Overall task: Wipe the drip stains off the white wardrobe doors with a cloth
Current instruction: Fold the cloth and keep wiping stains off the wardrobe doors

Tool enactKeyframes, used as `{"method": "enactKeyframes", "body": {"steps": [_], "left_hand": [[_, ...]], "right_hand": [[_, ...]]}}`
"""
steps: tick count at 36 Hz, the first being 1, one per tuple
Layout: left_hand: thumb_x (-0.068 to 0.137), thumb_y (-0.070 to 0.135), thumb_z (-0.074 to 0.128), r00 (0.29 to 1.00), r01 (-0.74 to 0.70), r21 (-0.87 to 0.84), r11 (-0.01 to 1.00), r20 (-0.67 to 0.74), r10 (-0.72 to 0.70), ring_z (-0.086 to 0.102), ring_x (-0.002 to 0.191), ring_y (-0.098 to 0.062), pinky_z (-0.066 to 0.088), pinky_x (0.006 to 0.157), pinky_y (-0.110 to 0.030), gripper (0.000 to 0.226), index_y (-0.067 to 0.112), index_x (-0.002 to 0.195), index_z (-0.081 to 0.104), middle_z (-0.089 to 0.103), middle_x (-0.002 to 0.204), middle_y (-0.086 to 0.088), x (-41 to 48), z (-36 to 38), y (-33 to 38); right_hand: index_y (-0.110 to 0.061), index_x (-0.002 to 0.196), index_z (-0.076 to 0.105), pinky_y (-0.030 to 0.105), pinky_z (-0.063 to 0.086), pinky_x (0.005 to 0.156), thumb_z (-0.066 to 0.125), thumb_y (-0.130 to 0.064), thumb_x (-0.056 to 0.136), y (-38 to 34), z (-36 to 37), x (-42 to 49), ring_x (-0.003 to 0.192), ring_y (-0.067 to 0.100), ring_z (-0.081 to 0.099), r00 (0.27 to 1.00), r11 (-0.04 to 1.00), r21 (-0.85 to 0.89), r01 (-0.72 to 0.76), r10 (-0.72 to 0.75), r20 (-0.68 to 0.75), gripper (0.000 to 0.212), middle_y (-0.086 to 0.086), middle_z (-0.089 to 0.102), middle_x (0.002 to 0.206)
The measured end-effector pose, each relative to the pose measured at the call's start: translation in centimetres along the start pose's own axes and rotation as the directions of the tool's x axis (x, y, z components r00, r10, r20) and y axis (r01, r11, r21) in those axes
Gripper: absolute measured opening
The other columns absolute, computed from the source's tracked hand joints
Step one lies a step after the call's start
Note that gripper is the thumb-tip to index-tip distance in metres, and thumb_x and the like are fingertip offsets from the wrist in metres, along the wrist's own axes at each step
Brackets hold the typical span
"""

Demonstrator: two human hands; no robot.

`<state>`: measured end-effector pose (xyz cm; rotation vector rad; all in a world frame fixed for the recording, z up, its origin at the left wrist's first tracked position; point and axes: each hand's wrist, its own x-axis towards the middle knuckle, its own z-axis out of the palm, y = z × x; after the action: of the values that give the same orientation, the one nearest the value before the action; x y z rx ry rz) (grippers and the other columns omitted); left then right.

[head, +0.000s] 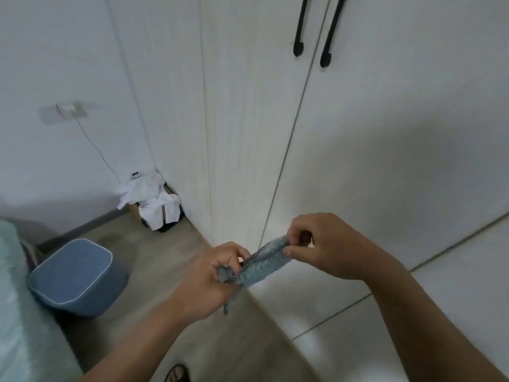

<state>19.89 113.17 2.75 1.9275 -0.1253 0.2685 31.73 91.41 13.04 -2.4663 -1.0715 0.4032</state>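
Head view, left hand [212, 274] and right hand [319, 244] each pinching an end of a folded blue-grey knitted cloth [264, 261], stretched between them before white wardrobe doors [358, 161] with black handles [300, 26], blue plastic bin [74, 274] on the floor.

The blue-grey cloth [264, 264], coarse and nubbly, is folded into a narrow strip and pulled taut in front of the lower doors. The left hand [212, 279] pinches its lower end and the right hand [327, 244] its upper end. A loose tail hangs below the left hand. The white wardrobe doors [385, 133], faintly wood-grained, stand closed, with two long black handles [298, 37] side by side at the top.
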Motion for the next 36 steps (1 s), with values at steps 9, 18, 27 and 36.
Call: {"method": "enactKeyframes", "body": {"steps": [9, 18, 27, 36], "left_hand": [[0.079, -0.005, 0.063, 0.939, -0.034, -0.180, 0.983, 0.331, 0.093, 0.044, 0.143, -0.013, 0.042, 0.113, -0.031, 0.046, 0.029, 0.109, 0.066, 0.048, 0.148, 0.017, 7.5, -10.9, -3.9], [0.086, 0.029, 0.069, 0.877, 0.008, -0.279, 0.960, 0.463, 0.127, 0.060, 0.082, -0.025, 0.047, 0.077, -0.029, 0.020, 0.013, 0.095, 0.060, 0.065, 0.087, -0.005, 12.8, -15.8, -3.5], [0.100, 0.016, 0.066, 0.821, 0.200, -0.169, 0.965, 0.566, -0.071, 0.073, 0.097, -0.017, 0.057, 0.078, -0.029, 0.043, 0.034, 0.138, 0.053, 0.072, 0.115, -0.001, 18.1, -16.3, -5.5], [0.104, 0.005, 0.054, 0.912, 0.193, -0.132, 0.972, 0.390, -0.128, 0.067, 0.073, -0.008, 0.049, 0.063, -0.022, 0.028, 0.031, 0.098, 0.060, 0.073, 0.102, 0.001, 23.7, -19.7, -7.6]], "right_hand": [[-0.025, 0.062, 0.060, 0.009, 0.040, 0.080, 0.081, -0.022, 0.079, -8.6, -0.3, 7.7, 0.104, 0.004, 0.056, 0.992, 0.995, -0.003, 0.096, -0.095, 0.087, 0.027, -0.021, 0.061, 0.108], [-0.020, 0.065, 0.044, 0.035, 0.047, 0.075, 0.067, -0.019, 0.070, -10.4, -1.8, 12.1, 0.095, 0.016, 0.060, 1.000, 0.996, 0.089, 0.026, -0.025, -0.016, 0.023, -0.012, 0.064, 0.101], [-0.022, 0.066, 0.036, 0.049, 0.046, 0.062, 0.058, -0.025, 0.075, -7.4, -1.1, 17.8, 0.069, 0.021, 0.056, 0.996, 0.993, 0.117, -0.003, 0.014, -0.085, 0.023, -0.002, 0.058, 0.075], [-0.026, 0.074, 0.048, 0.024, 0.046, 0.064, 0.069, -0.023, 0.092, -3.8, -1.1, 24.2, 0.074, 0.010, 0.060, 0.959, 0.942, 0.329, -0.066, 0.152, -0.241, 0.027, -0.021, 0.071, 0.093]]}}
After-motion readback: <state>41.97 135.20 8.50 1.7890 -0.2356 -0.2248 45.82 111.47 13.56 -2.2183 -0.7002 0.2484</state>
